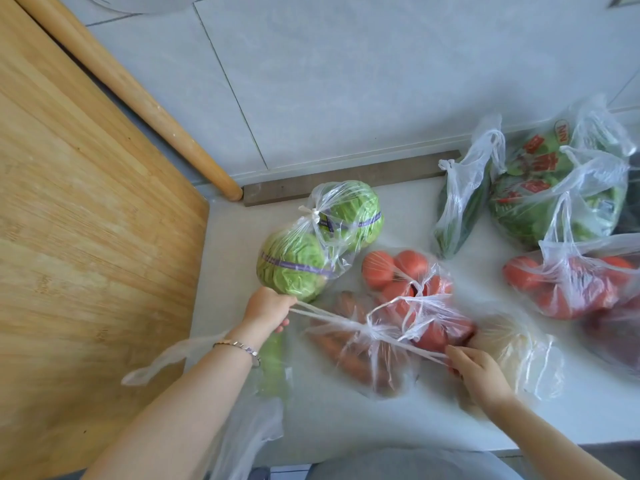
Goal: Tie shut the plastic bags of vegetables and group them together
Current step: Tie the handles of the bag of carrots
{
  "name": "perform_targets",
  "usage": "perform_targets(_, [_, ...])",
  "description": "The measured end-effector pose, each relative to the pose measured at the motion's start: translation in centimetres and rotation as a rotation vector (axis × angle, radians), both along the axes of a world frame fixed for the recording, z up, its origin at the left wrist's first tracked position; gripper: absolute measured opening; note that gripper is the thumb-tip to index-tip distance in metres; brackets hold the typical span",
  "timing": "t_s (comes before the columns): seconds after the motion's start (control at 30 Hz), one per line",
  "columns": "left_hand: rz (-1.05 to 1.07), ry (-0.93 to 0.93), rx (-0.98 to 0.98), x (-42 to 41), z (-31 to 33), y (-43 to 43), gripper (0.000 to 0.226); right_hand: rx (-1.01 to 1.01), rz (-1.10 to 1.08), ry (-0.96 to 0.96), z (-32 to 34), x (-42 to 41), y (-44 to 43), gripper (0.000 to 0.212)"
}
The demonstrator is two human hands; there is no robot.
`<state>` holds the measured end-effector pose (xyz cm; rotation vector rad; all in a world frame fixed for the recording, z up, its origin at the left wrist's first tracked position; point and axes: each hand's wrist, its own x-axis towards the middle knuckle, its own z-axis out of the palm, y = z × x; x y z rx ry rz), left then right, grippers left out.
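A clear bag of carrots [349, 351] lies on the white counter between my hands. My left hand [266, 308] grips one handle and my right hand [476, 370] grips the other, both pulled taut in opposite directions with a knot [367, 329] at the middle. Behind it a knotted bag of two cabbages [311, 244] rests by the board. A bag of tomatoes [405, 275] lies just behind the carrots, its handles loose. At the right are a bag of dark green vegetables [460, 209], a printed bag of greens [554, 188] and another tomato bag [571, 285].
A large wooden cutting board [79, 237] fills the left, with a rolling pin [138, 98] leaning on the tiled wall. A bag with a pale green vegetable [273, 365] lies under my left forearm. A pale bag [519, 351] sits behind my right hand. The counter's front edge is near my body.
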<state>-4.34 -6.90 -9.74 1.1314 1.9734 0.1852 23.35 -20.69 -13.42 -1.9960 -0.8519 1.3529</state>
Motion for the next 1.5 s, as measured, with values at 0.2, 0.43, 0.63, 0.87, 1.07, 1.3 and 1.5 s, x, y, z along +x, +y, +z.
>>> perform_targets(0.2, [0.477, -0.914, 0.071, 2.0, 3.8, -0.2, 0.023, 0.228, -0.075, 0.647, 6.2, -1.8, 3.0, 0.035])
perform_targets(0.43, [0.012, -0.843, 0.219, 3.4, 5.4, -3.0, 0.025, 0.325, 0.049, 0.576, 6.1, -6.1, 3.9, 0.009])
perform_targets(0.63, [-0.769, -0.065, 0.372, 2.9, 3.4, -5.0, 0.038, 0.417, 0.534, -0.261, 3.4, -6.7, 3.9, 0.048])
perform_targets(0.87, [-1.296, 0.322, 0.219, 3.2, -1.7, -3.8, 0.089, 0.142, 0.877, -0.629, 0.6, -9.1, 3.7, 0.095])
perform_targets(1.07, [-1.397, 0.342, 0.343, 2.2, -4.7, -4.7, 0.095, 0.193, 0.907, -0.737, -2.6, -9.6, 2.3, 0.106])
perform_targets(1.3, [-1.318, 0.194, 0.322, 1.4, -6.1, -4.8, 0.091, 0.286, 0.826, -0.706, -5.3, -10.1, 2.2, 0.102])
perform_targets(1.5, [-1.157, 0.085, 0.275, 2.2, -4.6, -4.6, 0.085, 0.32, 0.696, -0.419, -3.4, -9.2, 2.5, 0.077])
